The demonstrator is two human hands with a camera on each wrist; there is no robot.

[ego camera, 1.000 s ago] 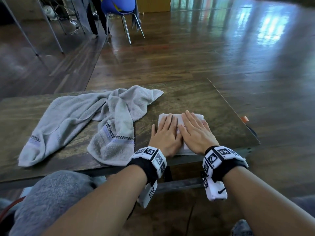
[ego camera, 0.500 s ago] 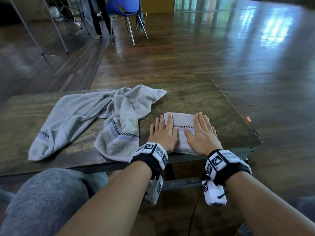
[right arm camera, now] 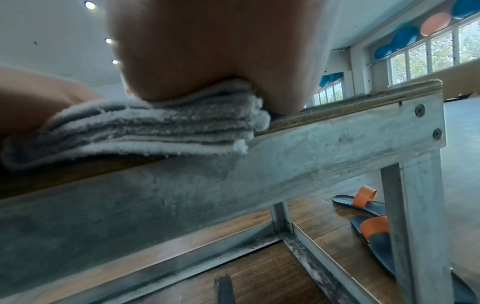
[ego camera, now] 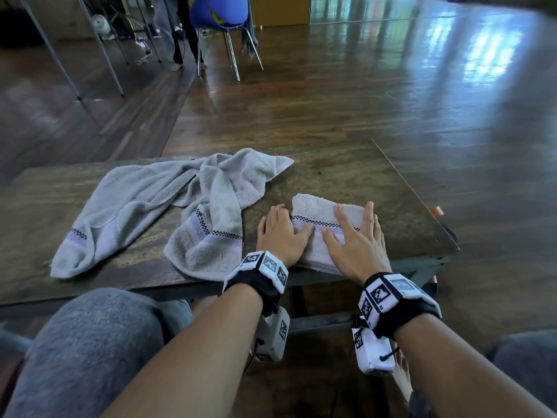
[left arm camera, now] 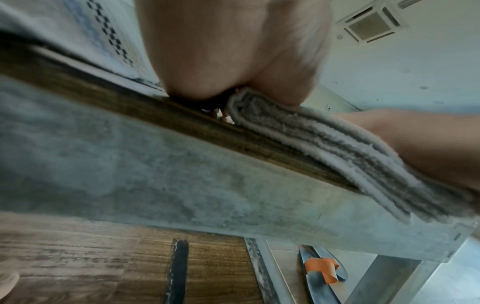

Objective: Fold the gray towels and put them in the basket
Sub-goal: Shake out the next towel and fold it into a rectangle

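I press both flat hands, left hand [ego camera: 281,233] and right hand [ego camera: 355,242], on one folded towel [ego camera: 316,212]; two crumpled towels [ego camera: 168,203] remain unfolded; no basket visible.

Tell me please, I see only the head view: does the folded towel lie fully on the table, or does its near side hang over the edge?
Observer: The right wrist view shows the near side of the folded towel hanging a little over the edge of the table.
Operator: Are the layers tidy there?
Observer: Several layers show, stacked roughly even. I cannot count them exactly.
Operator: Where do the hands press?
Observer: The heel of the right hand sits on the stack at that near side. The heel of the left hand sits at the towel's left end, partly over bare table.
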